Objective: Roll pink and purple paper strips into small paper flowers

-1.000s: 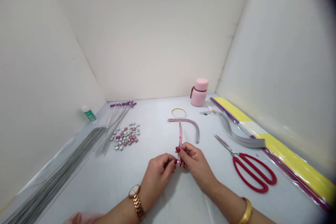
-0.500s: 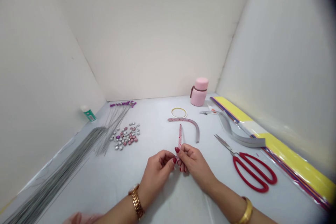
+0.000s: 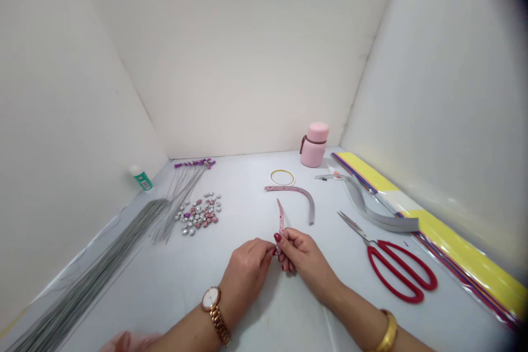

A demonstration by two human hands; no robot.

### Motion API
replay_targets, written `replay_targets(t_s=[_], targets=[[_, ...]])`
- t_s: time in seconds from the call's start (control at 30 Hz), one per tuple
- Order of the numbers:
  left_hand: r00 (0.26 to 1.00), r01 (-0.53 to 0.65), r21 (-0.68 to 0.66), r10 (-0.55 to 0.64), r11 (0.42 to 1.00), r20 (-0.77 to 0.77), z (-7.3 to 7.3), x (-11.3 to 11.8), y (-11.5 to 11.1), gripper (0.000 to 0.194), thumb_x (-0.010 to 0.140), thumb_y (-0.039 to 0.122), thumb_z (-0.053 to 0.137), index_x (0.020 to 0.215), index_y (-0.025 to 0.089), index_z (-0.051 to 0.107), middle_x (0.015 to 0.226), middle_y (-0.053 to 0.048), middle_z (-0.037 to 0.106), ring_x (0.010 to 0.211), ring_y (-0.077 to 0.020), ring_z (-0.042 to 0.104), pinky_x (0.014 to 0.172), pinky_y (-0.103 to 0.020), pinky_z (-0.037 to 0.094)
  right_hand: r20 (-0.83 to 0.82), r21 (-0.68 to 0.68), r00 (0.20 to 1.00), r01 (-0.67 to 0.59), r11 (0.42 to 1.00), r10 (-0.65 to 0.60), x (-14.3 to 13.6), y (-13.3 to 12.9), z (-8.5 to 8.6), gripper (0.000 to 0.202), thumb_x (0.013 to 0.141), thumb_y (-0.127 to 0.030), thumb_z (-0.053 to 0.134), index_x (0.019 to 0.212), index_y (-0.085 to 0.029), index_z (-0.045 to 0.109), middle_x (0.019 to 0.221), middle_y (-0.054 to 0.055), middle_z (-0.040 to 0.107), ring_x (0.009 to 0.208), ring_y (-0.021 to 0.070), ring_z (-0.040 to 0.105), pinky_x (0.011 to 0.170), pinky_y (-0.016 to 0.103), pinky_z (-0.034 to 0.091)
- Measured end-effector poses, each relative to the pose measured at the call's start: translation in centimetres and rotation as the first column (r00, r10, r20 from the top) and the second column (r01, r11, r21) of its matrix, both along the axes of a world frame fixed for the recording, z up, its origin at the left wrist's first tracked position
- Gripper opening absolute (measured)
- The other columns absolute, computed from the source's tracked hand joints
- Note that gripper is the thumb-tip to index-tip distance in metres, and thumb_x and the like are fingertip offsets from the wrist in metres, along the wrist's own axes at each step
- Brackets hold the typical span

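Note:
A narrow pink patterned strip (image 3: 281, 216) rises from between my fingertips at the centre, its free end pointing away from me. My right hand (image 3: 303, 253) pinches the strip near its lower part, thumb on top. Close against it, my left hand (image 3: 249, 264) is closed at the strip's lower end, with its fingertips partly hidden. Beyond the hands, a curved strip (image 3: 299, 193), pink at one end and grey at the other, lies on the table, with a thin tape ring (image 3: 282, 177) behind it.
Red-handled scissors (image 3: 396, 264), a grey strip (image 3: 385, 222) and yellow sheets (image 3: 462, 247) lie to the right. A pink flask (image 3: 314, 145) stands at the back. Left are small silver and pink pieces (image 3: 200, 214), grey wires (image 3: 107, 264), purple-tipped stems (image 3: 196, 164) and a glue stick (image 3: 142, 178).
My left hand has rolled over, bringing the watch face into view, and its fingers have closed in. The strip's free end now bends to the left.

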State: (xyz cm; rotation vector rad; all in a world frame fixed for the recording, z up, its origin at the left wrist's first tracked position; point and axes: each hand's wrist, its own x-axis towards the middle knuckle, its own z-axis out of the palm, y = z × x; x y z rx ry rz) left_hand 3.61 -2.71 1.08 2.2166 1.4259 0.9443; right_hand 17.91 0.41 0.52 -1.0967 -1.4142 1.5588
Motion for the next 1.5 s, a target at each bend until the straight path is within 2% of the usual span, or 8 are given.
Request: replay_targets(t_s=[0.17, 0.37, 0.83, 1.1, 1.2, 1.3, 1.37, 1.5], targets=[[0.982, -0.065, -0.152, 0.09, 0.986, 0.169, 0.2, 0.4, -0.2, 0.021, 0.085, 0.019, 0.038, 0.076, 0.018, 0.058, 0.07, -0.002, 0.061, 0.064, -0.0135, 0.055, 0.062, -0.023, 0.041, 0.019, 0.137, 0.997, 0.075, 0.988, -0.079, 0.0, -0.2, 0.2, 0.036, 0.079, -0.048, 0.047, 0.06, -0.018, 0.048, 0.052, -0.004, 0.047, 0.044, 0.0086, 0.044, 0.044, 0.02, 0.034], [0.863, 0.043, -0.435, 0.186, 0.899, 0.47, -0.1, 0.8, 0.2, 0.024, 0.083, 0.029, 0.041, 0.072, 0.015, 0.056, 0.063, -0.001, 0.06, 0.06, -0.0135, 0.054, 0.057, -0.022, 0.043, 0.004, 0.123, 0.993, 0.114, 0.986, -0.115, 0.0, 0.0, 0.3, 0.037, 0.079, -0.05, 0.045, 0.063, -0.017, 0.048, 0.051, -0.004, 0.05, 0.043, 0.0087, 0.046, 0.042, 0.02, 0.034], [0.986, -0.031, -0.13, 0.052, 0.991, 0.16, 0.4, 0.2, -0.1, 0.022, 0.085, 0.02, 0.036, 0.078, 0.019, 0.057, 0.073, -0.003, 0.06, 0.067, -0.0149, 0.053, 0.064, -0.025, 0.039, 0.098, 0.075, 0.995, 0.022, 0.997, -0.03, 0.0, 0.0, -0.2, 0.04, 0.078, -0.052, 0.043, 0.062, -0.017, 0.05, 0.051, -0.002, 0.051, 0.041, 0.0091, 0.047, 0.042, 0.02, 0.036], [0.818, 0.185, -0.485, 0.14, 0.855, 0.558, -0.4, 0.7, 0.5, 0.024, 0.085, 0.03, 0.038, 0.07, 0.015, 0.05, 0.062, -0.002, 0.058, 0.057, -0.0122, 0.053, 0.055, -0.023, 0.042, 0.098, 0.145, 0.992, 0.065, 0.987, -0.08, 0.0, 0.0, -0.2, 0.039, 0.079, -0.051, 0.044, 0.061, -0.017, 0.05, 0.05, -0.002, 0.051, 0.045, 0.0105, 0.048, 0.044, 0.021, 0.037], [0.898, 0.081, -0.373, 0.095, 0.924, 0.43, -0.3, 0.6, 0.3, 0.023, 0.086, 0.026, 0.037, 0.072, 0.016, 0.052, 0.065, -0.002, 0.059, 0.06, -0.0121, 0.054, 0.058, -0.023, 0.042, 0.081, 0.104, 0.995, 0.041, 0.994, -0.049, 0.0, 0.2, -0.4, 0.041, 0.079, -0.053, 0.043, 0.061, -0.017, 0.049, 0.05, -0.002, 0.051, 0.043, 0.0096, 0.047, 0.042, 0.021, 0.036], [0.997, -0.023, -0.075, 0.028, 0.997, 0.067, -0.2, 0.3, 0.1, 0.021, 0.086, 0.017, 0.035, 0.078, 0.017, 0.055, 0.072, -0.002, 0.06, 0.066, -0.0129, 0.054, 0.063, -0.024, 0.042, 0.085, 0.095, 0.995, 0.039, 0.995, -0.048, 0.1, 0.2, -0.4, 0.042, 0.077, -0.054, 0.043, 0.06, -0.017, 0.049, 0.05, -0.002, 0.051, 0.042, 0.0094, 0.047, 0.042, 0.021, 0.037], [0.983, -0.007, 0.085, 0.022, 0.996, -0.183, -0.3, 0.2, 0.1, 0.022, 0.086, 0.015, 0.034, 0.079, 0.016, 0.055, 0.071, -0.003, 0.059, 0.066, -0.0138, 0.054, 0.062, -0.025, 0.043, 0.086, 0.083, 0.995, 0.038, 0.996, -0.046, 0.1, 0.2, -0.5, 0.041, 0.077, -0.054, 0.045, 0.06, -0.017, 0.049, 0.049, -0.003, 0.051, 0.041, 0.0095, 0.047, 0.042, 0.021, 0.037], [0.949, 0.017, 0.144, 0.029, 0.989, -0.315, -0.7, 0.0, 0.2, 0.022, 0.087, 0.015, 0.034, 0.078, 0.016, 0.053, 0.073, -0.005, 0.057, 0.068, -0.0161, 0.052, 0.063, -0.027, 0.043, 0.106, 0.067, 0.993, 0.036, 0.997, -0.043, 0.1, 0.3, -0.6, 0.039, 0.076, -0.053, 0.047, 0.059, -0.018, 0.048, 0.05, -0.002, 0.051, 0.043, 0.0101, 0.046, 0.042, 0.022, 0.037]])
